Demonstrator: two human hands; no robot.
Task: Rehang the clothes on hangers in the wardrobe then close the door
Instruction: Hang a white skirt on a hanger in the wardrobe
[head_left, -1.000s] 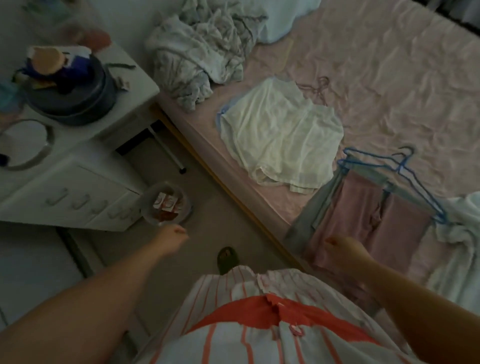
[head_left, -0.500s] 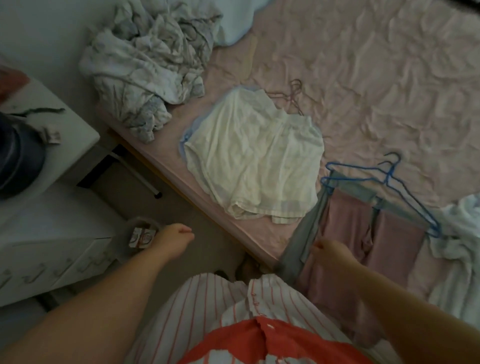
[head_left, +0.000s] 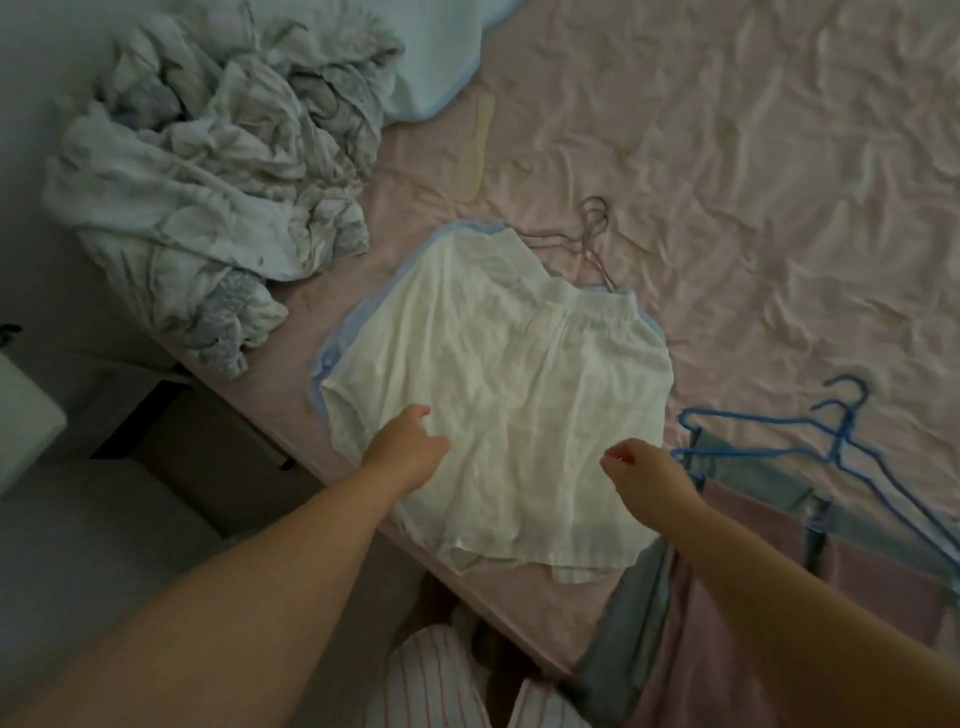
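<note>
while looking down from head height at a bed (head_left: 779, 156) in dim light, seeing both bare arms reaching forward over a cream-white garment (head_left: 498, 415) lying flat near the bed's near edge. left hand (head_left: 405, 447) hovering over the garment's left part, fingers (head_left: 418, 413) loosely curled and gripping nothing; whether touching the cloth, cannot tell. right hand (head_left: 644, 475) hovering over the garment's right edge, fingers loosely bent, holding nothing. lying under the white garment, a pale blue garment (head_left: 332, 348) showing only as a thin border on the left and top. resting just beyond the garment's top edge, a thin pinkish wire hanger (head_left: 595, 228), partly tucked beneath. lying to the right, blue wire hangers (head_left: 841, 431) carrying a grey-blue garment (head_left: 769, 483) and a dusty pink garment (head_left: 883, 582), draping over the bed's edge. bunching at the upper left corner of the bed, a crumpled pale sheet (head_left: 208, 182). showing at the bottom, red-and-white striped clothing (head_left: 431, 680) on the person.
</note>
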